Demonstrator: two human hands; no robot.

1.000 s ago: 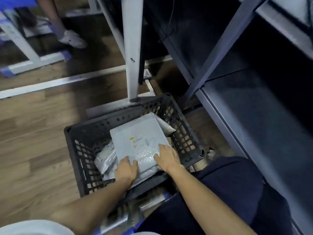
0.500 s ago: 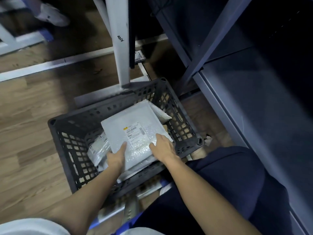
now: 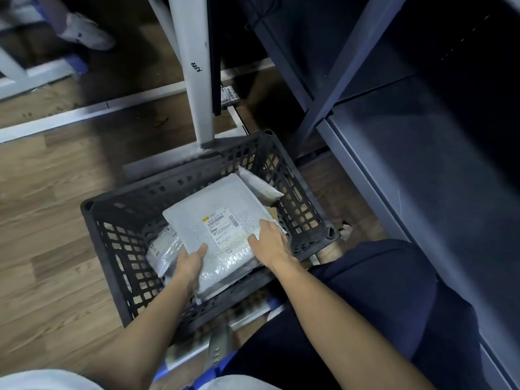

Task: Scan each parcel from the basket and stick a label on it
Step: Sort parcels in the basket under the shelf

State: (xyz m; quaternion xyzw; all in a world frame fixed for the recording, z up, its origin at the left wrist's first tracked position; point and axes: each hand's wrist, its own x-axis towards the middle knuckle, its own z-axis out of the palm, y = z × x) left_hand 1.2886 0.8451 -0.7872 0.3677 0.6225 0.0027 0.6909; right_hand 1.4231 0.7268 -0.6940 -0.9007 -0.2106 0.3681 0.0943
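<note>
Left hand (image 3: pixel 189 261) grips the near left edge of the large parcel (image 3: pixel 222 229), thumb laid on the top face, remaining fingers hidden beneath it. Right hand (image 3: pixel 271 242) holds the same parcel at its near right corner, fingers spread across the top and wrapped over the edge. The parcel is a pale bubble-wrap mailer, top face up, held over the middle of the basket (image 3: pixel 112 240). Whether it is clear of the parcels below or resting on them cannot be told. A white shipping label (image 3: pixel 222 224) with barcodes and a small yellow mark sits on its top face, between the two hands and toward 12 o'clock of them.

At 9 o'clock of the large parcel a smaller clear-wrapped parcel (image 3: pixel 163 247) lies against the basket's left side, partly under the large one. At 1 o'clock a white padded parcel (image 3: pixel 260 187) pokes out from beneath its far right corner. Just below that, a brown cardboard edge (image 3: pixel 272 213) shows beside the right hand.

The basket is dark grey plastic with lattice walls and stands on a wood-grain floor (image 3: pixel 47 220). At 12 o'clock of the basket a white table leg (image 3: pixel 192 71) bearing handwritten marks comes down to a foot just behind its far rim. At 3 o'clock grey metal shelving (image 3: pixel 422 164) runs along the right. At 11 o'clock, well apart, another person's white shoe (image 3: pixel 85 32) rests on the floor.
</note>
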